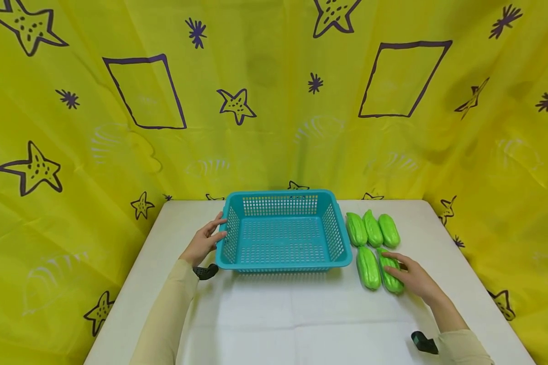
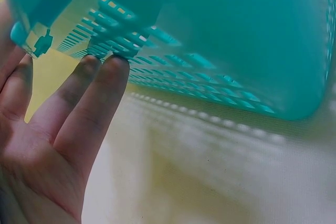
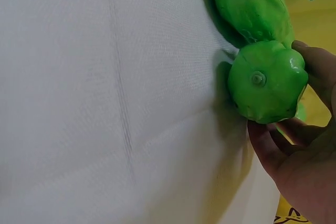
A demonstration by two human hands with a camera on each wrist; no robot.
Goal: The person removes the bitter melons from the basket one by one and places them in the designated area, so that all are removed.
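A teal plastic basket (image 1: 280, 265) with slotted walls stands on the table. My left hand (image 1: 204, 242) is at its left side, fingertips touching the rim and wall. In the left wrist view, two nearly straight fingers (image 2: 97, 106) rest against the slotted wall (image 2: 210, 74). My right hand (image 1: 413, 276) holds a glossy green ridged vegetable (image 1: 390, 276), thumb on one side and fingers on the other. The right wrist view shows the vegetable's blunt end (image 3: 268, 85) with a small stub. Another green vegetable (image 1: 368, 268) lies right beside it, on the basket side.
Behind these two lie three more green vegetables (image 1: 373, 228) in a row, right of the basket. A white cloth (image 1: 297, 309) covers the table. Yellow curtains (image 1: 274, 147) with drawn stars rise at the back and both sides.
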